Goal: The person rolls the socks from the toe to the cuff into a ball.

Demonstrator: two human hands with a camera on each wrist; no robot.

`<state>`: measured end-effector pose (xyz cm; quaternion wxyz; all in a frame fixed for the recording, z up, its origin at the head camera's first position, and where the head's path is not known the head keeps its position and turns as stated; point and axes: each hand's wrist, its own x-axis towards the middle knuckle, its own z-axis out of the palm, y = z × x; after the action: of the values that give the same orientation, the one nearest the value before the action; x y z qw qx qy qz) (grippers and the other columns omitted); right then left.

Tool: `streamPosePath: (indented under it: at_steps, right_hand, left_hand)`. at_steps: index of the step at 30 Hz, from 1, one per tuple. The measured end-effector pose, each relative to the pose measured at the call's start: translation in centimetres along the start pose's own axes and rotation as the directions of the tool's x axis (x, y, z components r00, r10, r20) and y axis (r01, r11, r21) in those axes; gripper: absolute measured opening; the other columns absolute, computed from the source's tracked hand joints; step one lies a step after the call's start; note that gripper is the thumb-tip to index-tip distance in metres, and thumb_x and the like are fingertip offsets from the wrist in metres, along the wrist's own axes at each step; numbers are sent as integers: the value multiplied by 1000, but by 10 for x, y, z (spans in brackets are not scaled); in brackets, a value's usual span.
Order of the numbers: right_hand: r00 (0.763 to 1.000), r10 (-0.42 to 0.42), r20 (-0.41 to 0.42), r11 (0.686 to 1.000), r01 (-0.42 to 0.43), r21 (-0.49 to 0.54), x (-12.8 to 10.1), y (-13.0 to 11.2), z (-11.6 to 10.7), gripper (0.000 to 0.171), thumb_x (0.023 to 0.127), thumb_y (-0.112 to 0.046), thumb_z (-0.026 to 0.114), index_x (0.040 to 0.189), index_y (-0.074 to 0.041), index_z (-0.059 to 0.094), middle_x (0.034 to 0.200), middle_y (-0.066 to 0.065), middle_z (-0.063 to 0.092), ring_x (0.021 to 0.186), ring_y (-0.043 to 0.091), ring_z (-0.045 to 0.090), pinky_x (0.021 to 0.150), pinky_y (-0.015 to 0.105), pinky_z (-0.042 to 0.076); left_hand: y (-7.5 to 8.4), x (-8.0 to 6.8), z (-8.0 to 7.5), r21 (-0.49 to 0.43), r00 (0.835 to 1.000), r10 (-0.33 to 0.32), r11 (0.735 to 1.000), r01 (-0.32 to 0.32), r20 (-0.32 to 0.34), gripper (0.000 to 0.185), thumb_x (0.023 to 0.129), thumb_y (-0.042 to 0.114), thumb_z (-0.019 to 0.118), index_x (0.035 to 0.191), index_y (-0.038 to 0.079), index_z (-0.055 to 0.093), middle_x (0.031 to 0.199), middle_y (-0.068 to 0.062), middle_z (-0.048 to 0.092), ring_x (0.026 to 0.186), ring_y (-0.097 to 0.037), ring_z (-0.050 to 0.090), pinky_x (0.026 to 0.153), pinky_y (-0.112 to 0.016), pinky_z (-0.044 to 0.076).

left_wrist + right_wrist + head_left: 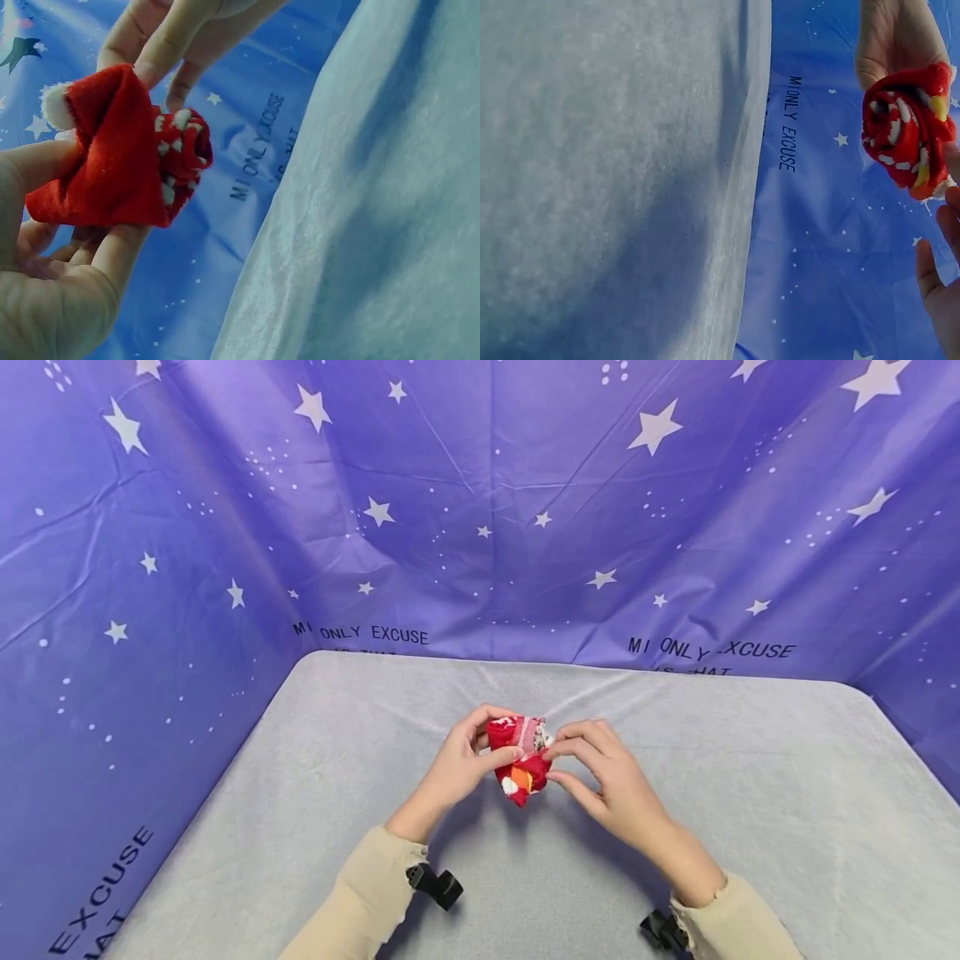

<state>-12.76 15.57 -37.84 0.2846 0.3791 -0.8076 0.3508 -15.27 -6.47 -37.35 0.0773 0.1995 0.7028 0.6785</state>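
A fuzzy red sock (500, 735), rolled into a compact bundle, is held up over the table. It has a pinkish ribbed band, white patches and an orange patch. My left hand (459, 770) grips its left side, thumb across the front and fingers behind. From the right, my right hand (621, 793) reaches in with bent fingers, fingertips touching the bundle's edge while the thumb stands apart below. In the left wrist view the bundle (120, 165) shows a plain red outer fold, a white tuft and a white-spotted rolled end. Spiral layers of the roll (892, 127) face the right wrist camera.
A grey cloth-covered table (360, 710) spreads beneath both hands. Purple curtains (465, 568) with white stars and printed words hang behind it and at the sides. Black camera mounts (442, 887) sit at both cuffs of the beige sleeves (367, 885).
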Motion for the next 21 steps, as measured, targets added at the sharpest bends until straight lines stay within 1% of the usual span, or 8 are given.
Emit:
streamPosePath:
  at_steps: [3,5,6,9,13,14,18,21]
  right_hand:
    - [999,1,37,998,2,-61,2,-1,-1,16,87,-17,73,103,-15,72,107,2,63,100,19,52,87,28,42]
    - [998,-12,57,996,17,-85,4,-1,-1,10,93,-22,68,99,-15,72,106,3,62,100,19,51,87,29,41]
    - [998,-24,60,996,29,-84,5,-2,-2,12,96,-25,65,97,-15,71,105,3,62,100,20,51,88,30,41]
    - [997,-50,53,998,52,-23,6,-2,-4,21,100,-30,59,94,-13,69,106,5,64,102,20,52,92,28,41]
    - [996,-52,78,995,46,83,5,-3,-8,6,96,-19,64,95,-14,67,110,2,67,104,16,54,94,24,41]
    - [994,-51,95,995,42,95,5,-4,-8,2,95,-15,65,96,-15,66,109,1,68,103,15,55,94,24,41]
    - [986,-20,166,998,9,70,6,-5,-8,11,93,-5,64,98,-15,63,104,-4,68,99,10,57,89,22,46]
    - [989,9,150,999,-16,47,5,-6,-7,7,96,-6,60,99,-12,61,100,-5,67,95,8,58,86,21,47]
  left_hand:
    - [1,0,-1,21,1000,3,1000,-3,13,38,88,-1,68,124,-4,56,114,-26,64,88,-6,66,71,-22,58]
    - [1,0,-2,24,1000,-2,1000,2,27,38,88,0,68,124,-4,56,114,-27,65,88,-6,66,72,-22,58]
    - [1,-1,-2,17,1000,-6,1000,5,30,38,88,0,68,124,-4,56,114,-27,65,88,-7,66,72,-23,59]
    - [2,-1,-3,-25,999,-42,999,42,17,39,90,-1,66,126,-5,53,113,-26,63,87,-7,66,71,-24,60]
    - [4,-1,-4,-80,997,-81,994,80,-8,42,90,-3,63,130,-5,51,113,-19,62,87,-7,66,70,-25,60]
    - [5,-1,-4,-97,996,-90,991,88,-11,42,90,-4,63,131,-5,51,112,-17,62,87,-8,65,70,-25,60]
    - [7,-2,-6,-210,991,-132,970,123,-29,45,91,-5,59,134,-6,47,112,-8,61,89,-8,65,71,-25,60]
    - [11,-2,-7,-325,986,-148,939,114,-83,45,92,-8,55,135,-8,44,112,-3,61,92,-9,65,74,-24,60]
